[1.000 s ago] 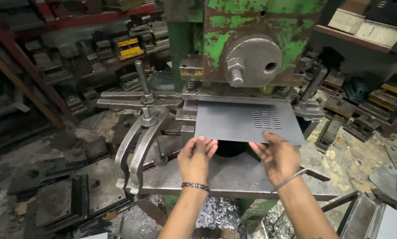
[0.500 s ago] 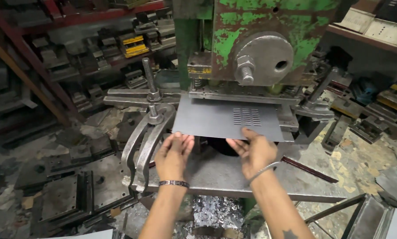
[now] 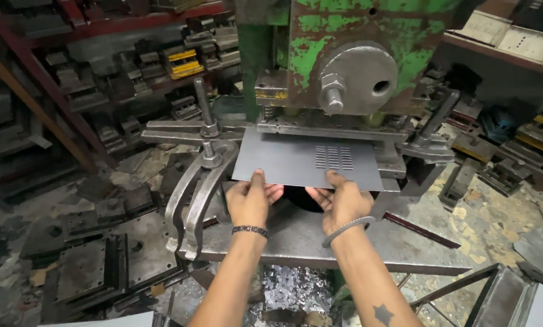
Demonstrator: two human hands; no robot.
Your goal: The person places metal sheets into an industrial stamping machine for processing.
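Observation:
A flat grey metal sheet (image 3: 289, 158) with a block of punched slots (image 3: 334, 157) lies under the ram of a green press (image 3: 344, 66), its far edge inside the die. My left hand (image 3: 251, 203) grips the sheet's near edge on the left, thumb on top. My right hand (image 3: 342, 201) grips the near edge further right, thumb on top just below the slots. A dark beaded band is on my left wrist and a metal bangle on my right.
The press's steel bed (image 3: 295, 239) has a dark hole under the sheet. Clamp bars and a bolt (image 3: 206, 130) stand at its left. Metal scrap (image 3: 292, 290) lies below. Die blocks fill shelves (image 3: 126, 60) and floor (image 3: 84, 266); a metal frame (image 3: 501, 290) is at bottom right.
The view has shifted, and both hands have slid the sheet deeper under the ram; the hands keep their grip on the near edge.

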